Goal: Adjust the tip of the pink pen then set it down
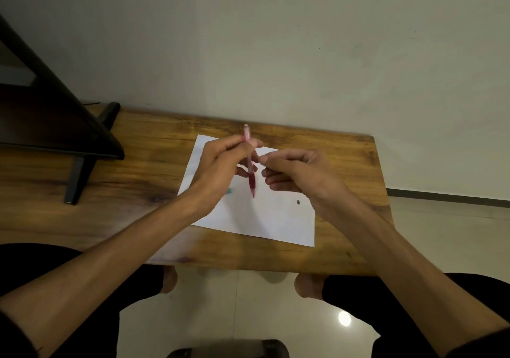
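Bottom of frame: dark stool edge (229, 350) on the tiled floor (209, 302), a lamp glare to its right, and knees in dark trousers on either side.

Mid-frame, both forearms run up and converge over a white paper sheet (265, 217) lying flat on the wooden worktop (143, 181).

Left hand (218, 172): grip is closed round a pink-red pen (250, 172), fingers curled on the upper barrel. The pen stands near upright, tip down just above the sheet and clicker end poking out on top. Probably held that way so the lower barrel stays free for the other hand.

Right hand (300, 175): fingers curled, thumb and forefinger close together just beside the pen's middle. Can't tell if they touch it, or if they pinch some small part.

On the sheet: small teal bit (228, 191) beside the left wrist, small dark bit (298, 202) centre-right, well apart. Likely set on the white so they stay visible.

Upper left: dark monitor (55, 120) on its stand. Behind all that, a plain wall (276, 40).
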